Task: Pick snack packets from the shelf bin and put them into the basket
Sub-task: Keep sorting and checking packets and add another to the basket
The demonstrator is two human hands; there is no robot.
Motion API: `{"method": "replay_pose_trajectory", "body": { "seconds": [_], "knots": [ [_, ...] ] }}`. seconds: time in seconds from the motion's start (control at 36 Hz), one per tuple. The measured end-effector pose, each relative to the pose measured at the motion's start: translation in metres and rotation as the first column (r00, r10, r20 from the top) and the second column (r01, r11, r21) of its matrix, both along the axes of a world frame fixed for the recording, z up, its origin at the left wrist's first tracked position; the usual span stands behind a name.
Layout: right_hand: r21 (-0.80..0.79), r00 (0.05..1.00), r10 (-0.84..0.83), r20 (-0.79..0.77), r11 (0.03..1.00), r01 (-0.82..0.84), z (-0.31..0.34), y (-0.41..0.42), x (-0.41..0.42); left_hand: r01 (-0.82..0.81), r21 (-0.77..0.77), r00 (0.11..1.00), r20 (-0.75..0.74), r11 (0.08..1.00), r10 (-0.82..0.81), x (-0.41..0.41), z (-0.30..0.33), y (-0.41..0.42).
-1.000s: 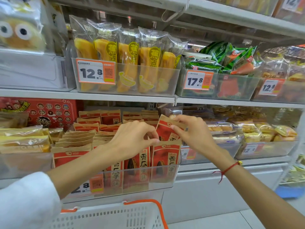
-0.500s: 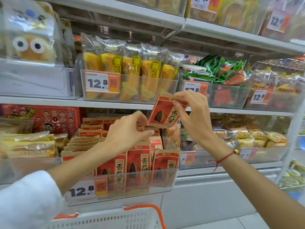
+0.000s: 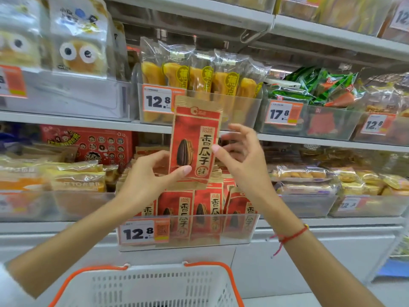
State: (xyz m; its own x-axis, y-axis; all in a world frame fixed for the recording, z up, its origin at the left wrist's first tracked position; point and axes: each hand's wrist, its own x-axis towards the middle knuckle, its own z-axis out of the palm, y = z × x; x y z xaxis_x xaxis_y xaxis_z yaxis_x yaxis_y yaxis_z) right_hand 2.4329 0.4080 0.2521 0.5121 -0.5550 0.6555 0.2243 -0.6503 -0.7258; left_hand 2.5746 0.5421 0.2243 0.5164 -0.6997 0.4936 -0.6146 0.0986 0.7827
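On the upper shelf, a clear bin holds upright banana-cake packets (image 3: 200, 82) behind a 12.8 price tag (image 3: 157, 101). To its right lie green snack packets (image 3: 309, 87) above a 17.8 price tag (image 3: 282, 113). Far left stand packs of googly-eyed buns (image 3: 78, 44). On the lower shelf, a red cartoon box (image 3: 88, 141) sits at left, wrapped yellow cakes (image 3: 307, 175) at right.
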Motion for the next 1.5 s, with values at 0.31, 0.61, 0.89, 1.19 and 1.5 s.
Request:
{"method": "replay_pose_trajectory", "body": {
  "seconds": [0.31, 0.61, 0.89, 1.19, 1.5],
  "knots": [
    [0.100, 0.981, 0.060, -0.184, 0.994, -0.042, -0.065, 0.015, 0.004, 0.111, -0.066, 0.940, -0.317, 0.992, -0.127, -0.010, -0.043, 0.016],
    [0.246, 0.991, 0.023, -0.132, 0.969, 0.010, -0.078, 0.014, 0.004, 0.200, 0.078, 0.893, -0.424, 0.977, -0.149, -0.017, -0.071, 0.021],
    [0.370, 0.996, -0.016, -0.087, 0.928, 0.047, -0.082, 0.009, 0.001, 0.296, 0.193, 0.858, -0.484, 0.935, -0.172, -0.017, -0.082, 0.022],
    [0.420, 1.000, 0.002, -0.012, 0.908, 0.004, -0.078, 0.014, -0.004, 0.265, 0.125, 0.864, -0.471, 0.956, -0.178, -0.023, -0.079, 0.025],
    [0.454, 0.982, 0.154, -0.112, 0.886, -0.088, -0.077, 0.017, -0.005, 0.127, 0.007, 0.913, -0.391, 0.992, -0.114, -0.019, -0.074, 0.025]
  ]
}}
